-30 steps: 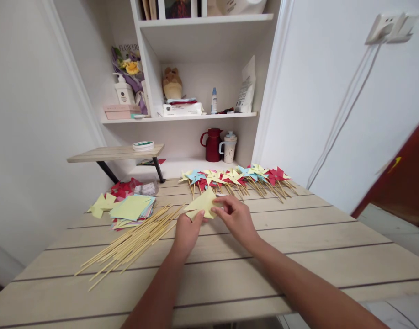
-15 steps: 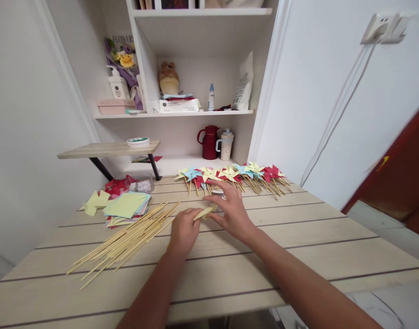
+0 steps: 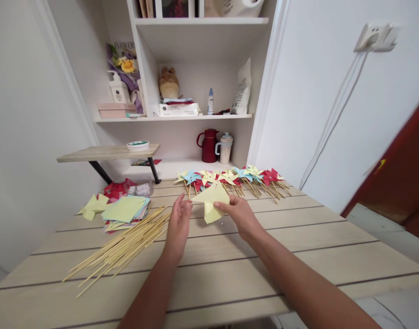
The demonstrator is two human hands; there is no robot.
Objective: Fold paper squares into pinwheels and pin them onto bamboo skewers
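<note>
A folded pale-yellow paper pinwheel [image 3: 212, 203], judged light, flimsy and best taken by its edges, was pinched above the slatted wooden worktop [image 3: 298, 237] by the right hand [image 3: 241, 216], while the open left hand [image 3: 179, 224] was held beside it, empty.

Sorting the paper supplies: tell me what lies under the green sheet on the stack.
Under the green sheet lie more coloured paper squares; blue, pink and yellow edges stick out. Their number is hidden.
</note>
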